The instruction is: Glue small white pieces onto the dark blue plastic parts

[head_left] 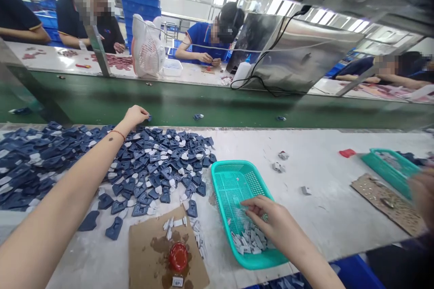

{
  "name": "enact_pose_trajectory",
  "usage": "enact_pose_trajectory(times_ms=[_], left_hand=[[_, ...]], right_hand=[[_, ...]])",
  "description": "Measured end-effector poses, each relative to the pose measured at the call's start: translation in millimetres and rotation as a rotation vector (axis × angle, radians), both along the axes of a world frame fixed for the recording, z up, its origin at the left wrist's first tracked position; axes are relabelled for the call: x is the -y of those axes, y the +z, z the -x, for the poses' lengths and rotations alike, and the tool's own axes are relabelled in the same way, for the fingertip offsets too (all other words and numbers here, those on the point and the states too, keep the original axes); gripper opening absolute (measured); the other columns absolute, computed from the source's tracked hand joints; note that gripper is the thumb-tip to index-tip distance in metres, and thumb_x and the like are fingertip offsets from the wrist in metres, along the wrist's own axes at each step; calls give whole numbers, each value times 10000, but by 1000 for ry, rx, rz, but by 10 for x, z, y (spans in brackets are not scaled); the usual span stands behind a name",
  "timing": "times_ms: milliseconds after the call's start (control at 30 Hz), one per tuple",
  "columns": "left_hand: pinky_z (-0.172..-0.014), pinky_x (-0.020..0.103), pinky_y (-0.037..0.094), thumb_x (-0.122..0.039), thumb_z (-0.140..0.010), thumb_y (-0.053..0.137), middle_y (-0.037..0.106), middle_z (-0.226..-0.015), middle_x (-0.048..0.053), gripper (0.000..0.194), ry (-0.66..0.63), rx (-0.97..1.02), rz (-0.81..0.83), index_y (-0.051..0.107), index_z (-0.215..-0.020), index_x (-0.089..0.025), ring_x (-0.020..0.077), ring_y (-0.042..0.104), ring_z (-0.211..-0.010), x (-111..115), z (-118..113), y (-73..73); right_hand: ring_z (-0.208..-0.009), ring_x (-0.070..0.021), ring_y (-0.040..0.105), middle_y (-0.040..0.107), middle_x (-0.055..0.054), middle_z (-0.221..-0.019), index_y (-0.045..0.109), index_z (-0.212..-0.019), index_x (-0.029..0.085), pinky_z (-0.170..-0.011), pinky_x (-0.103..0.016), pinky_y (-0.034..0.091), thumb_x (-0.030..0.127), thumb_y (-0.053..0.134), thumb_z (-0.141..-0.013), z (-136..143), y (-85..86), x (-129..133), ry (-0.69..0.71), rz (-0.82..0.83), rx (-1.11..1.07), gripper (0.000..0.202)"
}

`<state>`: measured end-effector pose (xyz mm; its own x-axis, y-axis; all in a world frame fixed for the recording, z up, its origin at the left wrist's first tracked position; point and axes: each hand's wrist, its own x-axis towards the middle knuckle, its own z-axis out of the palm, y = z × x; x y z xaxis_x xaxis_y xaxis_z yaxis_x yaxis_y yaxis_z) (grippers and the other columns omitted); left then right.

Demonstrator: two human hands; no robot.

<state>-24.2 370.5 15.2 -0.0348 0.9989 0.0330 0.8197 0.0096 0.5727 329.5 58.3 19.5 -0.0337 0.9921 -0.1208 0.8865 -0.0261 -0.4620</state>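
Note:
My left hand reaches out over the near edge of the green belt. Its fingers are pinched on a small dark blue plastic piece, mostly covered by the fingertips. Below that arm spreads a big heap of similar blue pieces with white tips. Over the turquoise plastic basket hovers my right hand, fingers slightly bent and apart, nothing visible in them. Small grey-white pieces lie in the basket's near end. Left of it, a red round lid-like dish sits on a stained cardboard sheet.
The green conveyor belt carries a few spaced blue pieces. Across it, several people work at a white table with a white bottle. At right, a neighbour's hand is near another turquoise basket and cardboard.

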Motion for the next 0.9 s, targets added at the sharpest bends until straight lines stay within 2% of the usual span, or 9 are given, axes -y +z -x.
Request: enact_pose_trajectory(times_ms=[100,200,267,400,533,600,667,800,900], left_hand=[[-813,420,471,-194,-698,697,729,-930,213,195,-1,-100,8,749,-834,-65,331,645,-912,-152,-73,-38],[-945,515,403,-190,-710,667,638,-1180,281,368,-44,-188,-51,719,-1034,-23,433,528,-1150,-255,-283,-23],[-1009,508,368,-205,-743,636,600,-1266,253,431,-141,-214,-77,685,-1138,-39,420,489,-1213,-318,-518,-17],[-1008,379,415,-282,-803,595,641,-1251,156,473,-380,-217,-58,636,-1240,-106,315,567,-1156,-427,-1076,-66],[-1000,377,427,-316,-778,633,609,-1292,164,597,-491,-242,-28,553,-1339,-127,324,560,-1172,-486,-1463,-148],[-1002,388,426,-269,-751,648,614,-1278,174,545,-502,-255,-7,606,-1273,-119,338,563,-1167,-497,-1547,-174],[-997,414,429,-216,-720,660,631,-1238,200,441,-485,-255,9,678,-1143,-92,365,576,-1148,-496,-1569,-183],[-941,436,465,-166,-686,690,706,-1029,203,241,-422,-181,17,721,-911,-84,383,627,-1051,-432,-1492,-130],[-836,359,527,-172,-740,672,730,-927,141,199,-376,-60,-3,691,-928,-109,294,686,-909,-269,-1369,2]], right_hand=[[-806,-236,659,672,-79,-875,681,-892,212,-709,-365,544,246,489,-903,84,-24,-103,31,-49,-52,196],[-861,-246,646,650,-78,-906,648,-883,211,-743,-386,534,178,466,-916,144,-118,-134,84,-69,-15,188],[-894,-251,633,638,-82,-940,622,-904,214,-755,-395,529,142,443,-925,151,-183,-109,115,-89,11,194],[-912,-238,621,619,-79,-983,570,-874,217,-728,-374,528,93,401,-936,114,-237,-21,143,-127,0,219],[-972,-238,612,603,-78,-1065,565,-943,230,-738,-364,531,82,416,-934,92,-211,21,82,-120,-5,211],[-974,-243,615,598,-83,-1096,561,-1084,239,-739,-372,538,102,442,-937,91,-208,19,63,-91,14,233],[-961,-248,622,608,-87,-1080,557,-1148,229,-748,-388,542,121,452,-945,90,-224,4,87,-76,40,253],[-930,-240,628,627,-84,-1019,619,-975,202,-750,-385,536,88,395,-954,75,-246,-40,161,-81,54,252],[-949,-233,627,636,-78,-1025,641,-950,207,-763,-374,531,60,364,-947,61,-212,-53,176,-83,27,314]])
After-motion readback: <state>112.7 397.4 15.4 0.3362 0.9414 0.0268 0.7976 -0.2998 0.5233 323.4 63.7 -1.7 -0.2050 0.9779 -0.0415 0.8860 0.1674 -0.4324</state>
